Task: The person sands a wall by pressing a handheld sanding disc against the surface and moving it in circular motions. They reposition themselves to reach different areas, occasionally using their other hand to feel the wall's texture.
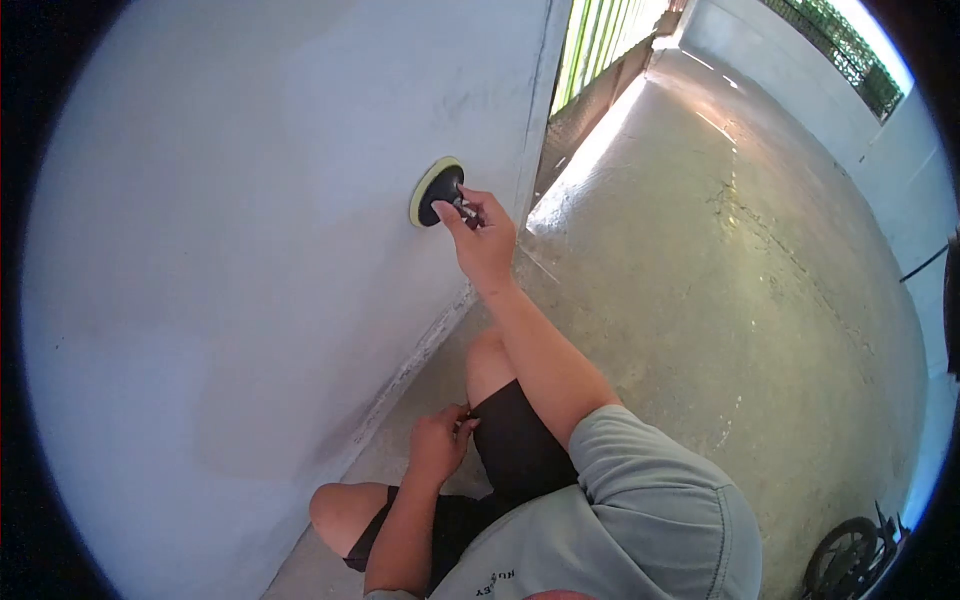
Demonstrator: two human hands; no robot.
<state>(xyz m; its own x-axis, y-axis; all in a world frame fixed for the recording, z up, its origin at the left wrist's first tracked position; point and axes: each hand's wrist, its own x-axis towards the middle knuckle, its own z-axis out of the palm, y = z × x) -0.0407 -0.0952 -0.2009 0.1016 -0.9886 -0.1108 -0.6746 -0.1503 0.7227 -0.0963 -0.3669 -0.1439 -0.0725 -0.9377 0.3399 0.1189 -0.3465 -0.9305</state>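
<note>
A round black pad with a pale yellow-green rim [436, 191] lies flat against the white painted wall [250, 250]. My right hand [485, 238] is raised to it and grips the small metal stub at the pad's centre with the fingertips. My left hand [438, 443] is low, with its fingers curled and resting on the hem of my black shorts [515, 440] at the thigh. I am crouched close to the wall, one bare knee [335, 507] near its base.
The wall ends at a corner [535, 120], with a green railing [600, 35] beyond it. A bare concrete floor [720, 260] stretches right and away. A wheel [845, 555] stands at the lower right. A dark cable [925, 265] runs along the right wall.
</note>
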